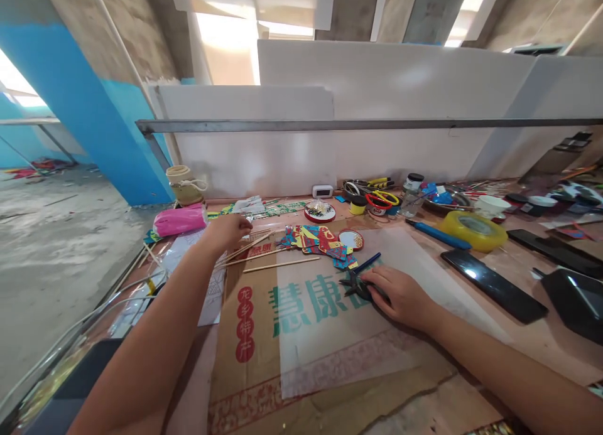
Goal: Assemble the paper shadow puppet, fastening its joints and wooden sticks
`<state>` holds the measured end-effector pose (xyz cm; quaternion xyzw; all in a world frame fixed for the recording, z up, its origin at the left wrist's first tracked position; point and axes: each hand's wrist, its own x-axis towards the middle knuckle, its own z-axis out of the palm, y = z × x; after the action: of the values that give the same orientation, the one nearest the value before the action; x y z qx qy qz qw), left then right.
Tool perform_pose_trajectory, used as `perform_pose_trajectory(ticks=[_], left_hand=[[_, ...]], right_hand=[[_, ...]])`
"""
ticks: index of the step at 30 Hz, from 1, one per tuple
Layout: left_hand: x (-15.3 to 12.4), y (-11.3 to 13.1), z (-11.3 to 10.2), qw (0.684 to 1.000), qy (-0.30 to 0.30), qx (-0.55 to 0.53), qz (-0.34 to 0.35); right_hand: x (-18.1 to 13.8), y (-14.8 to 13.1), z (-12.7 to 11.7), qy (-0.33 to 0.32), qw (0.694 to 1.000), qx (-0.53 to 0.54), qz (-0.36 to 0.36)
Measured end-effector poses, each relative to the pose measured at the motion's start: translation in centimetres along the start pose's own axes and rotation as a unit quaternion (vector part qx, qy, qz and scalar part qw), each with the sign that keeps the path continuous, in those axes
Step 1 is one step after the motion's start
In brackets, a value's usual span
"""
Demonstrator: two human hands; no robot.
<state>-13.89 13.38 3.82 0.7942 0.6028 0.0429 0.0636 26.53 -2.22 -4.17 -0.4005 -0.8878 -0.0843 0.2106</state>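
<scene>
My right hand (pixel 398 294) is closed around dark pliers (pixel 351 287), low over the translucent sheet; the palm hides most of their handles. A slim blue rod (pixel 368 262) slants up beside the jaws, and I cannot tell whether it belongs to them. My left hand (pixel 228 231) has curled fingertips at the sheet's far left; anything in them is too small to make out. Thin wooden sticks (pixel 281 265) lie between the hands. Just beyond the pliers is a colourful jointed cut-out figure (pixel 320 239) in red, blue and yellow, beside a round lid of small gold pieces (pixel 352 239).
Printed cardboard (pixel 245 385) lies under the sheet. On the right are a phone (pixel 492 284), a yellow tape roll (pixel 473 230) and a blue cutter (pixel 438 234). Behind stand a dish of small bits (pixel 320 211), scissors (pixel 384 198) and jars. A pink pouch (pixel 180 220) sits left, near cables.
</scene>
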Motion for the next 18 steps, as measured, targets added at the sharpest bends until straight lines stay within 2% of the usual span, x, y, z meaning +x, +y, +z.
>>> perform_pose_trajectory(ticks=[2, 8, 13, 18], left_hand=[[0.3, -0.4, 1.2, 1.0, -0.025, -0.007, -0.01], [1.3, 1.3, 4.5, 0.998, -0.055, -0.024, -0.036], [1.6, 1.2, 4.8, 0.99, -0.107, -0.052, -0.079], [1.5, 0.6, 4.7, 0.979, -0.158, -0.096, -0.087]], right_hand=[[0.0, 0.1, 0.0, 0.0, 1.0, 0.01, 0.007], [-0.5, 0.9, -0.3, 0.007, 0.994, 0.09, 0.064], [-0.9, 1.3, -0.6, -0.017, 0.986, 0.128, 0.107], [-1.0, 1.5, -0.7, -0.03, 0.978, 0.149, 0.141]])
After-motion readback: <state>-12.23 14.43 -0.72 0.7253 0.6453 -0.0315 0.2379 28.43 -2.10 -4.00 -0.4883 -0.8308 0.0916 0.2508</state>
